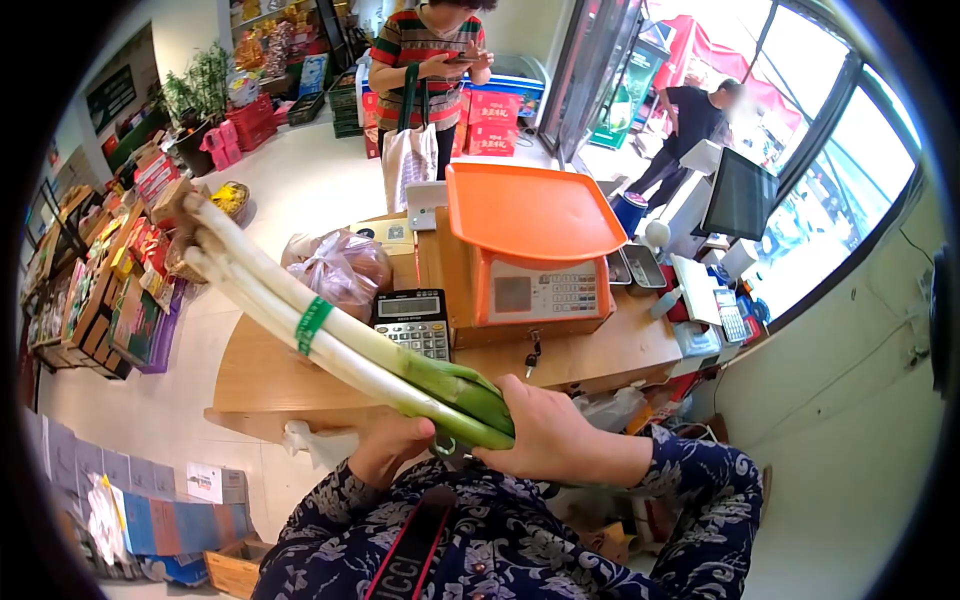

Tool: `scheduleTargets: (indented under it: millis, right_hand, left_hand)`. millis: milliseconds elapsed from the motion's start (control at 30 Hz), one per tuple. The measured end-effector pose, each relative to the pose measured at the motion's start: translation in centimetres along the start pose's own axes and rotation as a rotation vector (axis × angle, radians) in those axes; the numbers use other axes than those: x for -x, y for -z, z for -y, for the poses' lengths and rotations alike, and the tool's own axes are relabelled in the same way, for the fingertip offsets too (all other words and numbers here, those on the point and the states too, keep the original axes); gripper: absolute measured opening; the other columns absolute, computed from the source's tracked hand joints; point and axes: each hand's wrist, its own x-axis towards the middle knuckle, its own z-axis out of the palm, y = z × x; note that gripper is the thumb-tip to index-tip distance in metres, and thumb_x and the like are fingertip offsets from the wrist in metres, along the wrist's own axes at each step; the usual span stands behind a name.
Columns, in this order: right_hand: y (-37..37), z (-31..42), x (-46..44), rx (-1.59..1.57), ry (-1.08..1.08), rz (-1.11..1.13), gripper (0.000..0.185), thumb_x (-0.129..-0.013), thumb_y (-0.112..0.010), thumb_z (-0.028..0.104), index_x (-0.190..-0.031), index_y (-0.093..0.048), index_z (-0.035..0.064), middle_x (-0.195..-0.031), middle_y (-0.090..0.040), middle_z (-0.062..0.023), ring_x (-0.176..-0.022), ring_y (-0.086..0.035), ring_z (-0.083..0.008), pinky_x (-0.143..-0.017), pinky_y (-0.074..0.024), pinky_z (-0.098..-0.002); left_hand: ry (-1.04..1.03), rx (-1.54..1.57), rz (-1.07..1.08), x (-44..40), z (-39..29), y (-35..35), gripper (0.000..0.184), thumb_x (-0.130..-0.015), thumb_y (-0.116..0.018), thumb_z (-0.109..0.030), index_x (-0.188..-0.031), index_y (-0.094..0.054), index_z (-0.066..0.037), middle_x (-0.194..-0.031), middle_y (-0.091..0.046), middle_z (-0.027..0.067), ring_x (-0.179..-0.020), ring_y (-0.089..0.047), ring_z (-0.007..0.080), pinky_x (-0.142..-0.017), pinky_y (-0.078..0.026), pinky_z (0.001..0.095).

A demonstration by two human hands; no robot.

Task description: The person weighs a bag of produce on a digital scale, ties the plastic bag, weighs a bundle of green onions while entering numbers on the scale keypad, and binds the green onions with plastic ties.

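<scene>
A bundle of long leeks [365,362], white at the root end and green at the other, slants across the view from upper left to lower centre. Green tape [313,325] is wrapped round its white part. My right hand [545,430] is closed round the green end. Beneath the stalks, my left hand [392,448] has its fingers curled against the green part, partly hidden by it. Beyond the leeks are a calculator [412,320], a tied plastic bag [340,270] with round brown things inside, and an orange scale [535,215].
The wooden counter [270,370] bears a monitor [738,195], metal trays and keys [532,358]. Across it stands a person [430,60] holding a phone and a bag. Another person [690,120] stands by the glass door. Shelves of packaged goods line the left.
</scene>
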Motion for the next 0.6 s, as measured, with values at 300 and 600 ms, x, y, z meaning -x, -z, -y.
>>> scheduleTargets:
  millis: [300, 600]
  right_hand:
    - [2.1, -8.3, 1.4, -0.007, 0.042, 0.36, 0.062, -0.069, -0.068, 0.042, -0.102, -0.045, -0.005, -0.086, -0.059, -0.0239, -0.083, -0.059, -0.0376, -0.072, -0.0467, -0.0416]
    - [11.9, -12.8, -16.9, 0.076, 0.259, -0.229, 0.02, -0.076, -0.057, 0.019, -0.081, -0.063, 0.0008, -0.072, -0.062, -0.0142, -0.067, -0.061, -0.0252, -0.062, -0.0465, -0.0334]
  left_hand:
    - [-0.034, 0.155, -0.206, -2.3, 7.9, -3.3, 0.079, -0.068, -0.076, -0.029, -0.129, -0.031, -0.008, -0.12, -0.048, 0.0106, -0.112, -0.047, 0.0239, -0.097, -0.038, 0.0389]
    - [-0.13, 0.213, -0.245, -4.0, 8.2, -1.4, 0.076, -0.07, -0.073, -0.037, -0.127, -0.033, -0.007, -0.118, -0.047, 0.0093, -0.112, -0.046, 0.0229, -0.096, -0.039, 0.0375]
